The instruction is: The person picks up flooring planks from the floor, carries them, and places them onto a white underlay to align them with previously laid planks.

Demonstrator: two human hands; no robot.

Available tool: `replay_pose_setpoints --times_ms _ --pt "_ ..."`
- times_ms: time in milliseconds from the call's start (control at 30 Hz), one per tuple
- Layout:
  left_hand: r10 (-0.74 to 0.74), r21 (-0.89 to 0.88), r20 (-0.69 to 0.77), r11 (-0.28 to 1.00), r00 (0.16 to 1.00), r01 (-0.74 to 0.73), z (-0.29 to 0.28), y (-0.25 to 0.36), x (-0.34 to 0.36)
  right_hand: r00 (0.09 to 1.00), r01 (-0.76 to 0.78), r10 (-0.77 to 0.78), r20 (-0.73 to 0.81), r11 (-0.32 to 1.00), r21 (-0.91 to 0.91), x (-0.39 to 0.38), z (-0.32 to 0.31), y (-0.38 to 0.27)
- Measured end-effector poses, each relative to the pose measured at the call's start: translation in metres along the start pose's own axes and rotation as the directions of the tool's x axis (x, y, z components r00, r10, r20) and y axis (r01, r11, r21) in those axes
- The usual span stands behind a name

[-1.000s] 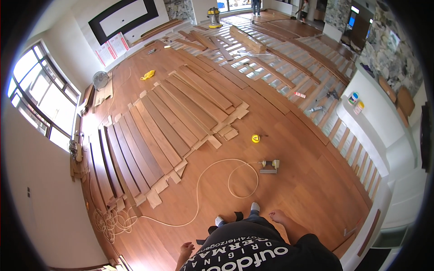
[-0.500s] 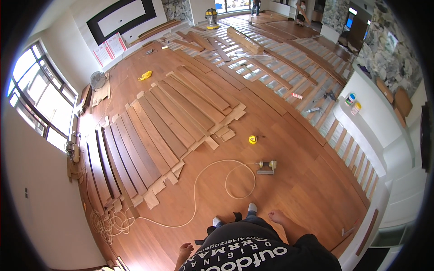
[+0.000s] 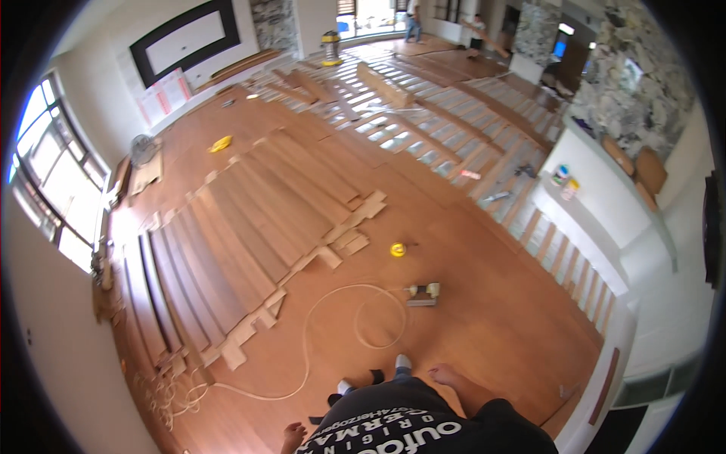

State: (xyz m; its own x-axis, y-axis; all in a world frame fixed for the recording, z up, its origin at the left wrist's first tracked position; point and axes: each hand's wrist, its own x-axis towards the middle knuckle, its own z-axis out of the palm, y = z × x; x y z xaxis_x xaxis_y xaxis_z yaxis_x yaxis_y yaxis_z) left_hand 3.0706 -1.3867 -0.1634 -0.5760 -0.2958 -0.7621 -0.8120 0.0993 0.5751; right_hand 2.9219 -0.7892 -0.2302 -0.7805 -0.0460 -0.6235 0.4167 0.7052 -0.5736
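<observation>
I stand on a reddish-brown wooden floor [image 3: 484, 325]. My left hand [image 3: 294, 434] hangs low beside my body, its fingers loosely bent and nothing seen in them. On the other side, my right hand [image 3: 445, 374] hangs with relaxed fingers, likewise holding nothing visible. Ahead of my feet lies a nail gun [image 3: 423, 294], joined to a pale air hose [image 3: 308, 333] that loops across the floor. A yellow tape measure [image 3: 398, 249] rests beyond it. To the left, long loose floorboards [image 3: 242, 219] lie side by side on cardboard pieces. Both hands touch none of these.
Exposed joists [image 3: 454, 144] with gaps span the far right. A white ledge [image 3: 578, 219] carries two small tubs. A fan [image 3: 142, 150], a yellow bag [image 3: 220, 144] and a shop vacuum [image 3: 330, 48] stand or lie farther off. Two people are at the back. Coiled hose [image 3: 166, 397] lies lower left.
My view has shifted, so the floor and its objects sit farther left, the near ones also lower, in the picture. Both hands still hang at my sides. The nail gun and tape measure stay put.
</observation>
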Motion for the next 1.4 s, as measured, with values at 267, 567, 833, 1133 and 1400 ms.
replay_pose_setpoints --times_ms 267,567,833,1133,1400 --pt "0.131 0.06 0.155 0.988 0.979 -0.142 0.009 -0.031 0.056 0.999 0.033 -0.033 -0.024 0.999 -0.022 -0.01 -0.01 -0.01" --pt "0.015 0.11 0.12 0.994 0.993 -0.028 0.004 0.011 0.041 0.993 -0.063 0.075 -0.091 0.99 0.128 -0.049 -0.02 -0.019" --pt "0.035 0.211 0.061 0.976 0.997 -0.047 0.035 0.061 0.063 0.996 -0.088 0.088 0.006 0.99 0.111 -0.082 -0.012 0.047" --pt "0.04 0.254 0.21 0.963 0.977 -0.094 0.178 0.131 0.068 0.989 -0.126 0.139 -0.049 0.969 0.213 -0.031 -0.107 0.148" --pt "0.136 0.316 0.273 0.922 0.952 -0.223 0.289 0.217 0.102 0.943 -0.062 0.206 -0.262 0.881 0.468 0.016 -0.22 0.191"
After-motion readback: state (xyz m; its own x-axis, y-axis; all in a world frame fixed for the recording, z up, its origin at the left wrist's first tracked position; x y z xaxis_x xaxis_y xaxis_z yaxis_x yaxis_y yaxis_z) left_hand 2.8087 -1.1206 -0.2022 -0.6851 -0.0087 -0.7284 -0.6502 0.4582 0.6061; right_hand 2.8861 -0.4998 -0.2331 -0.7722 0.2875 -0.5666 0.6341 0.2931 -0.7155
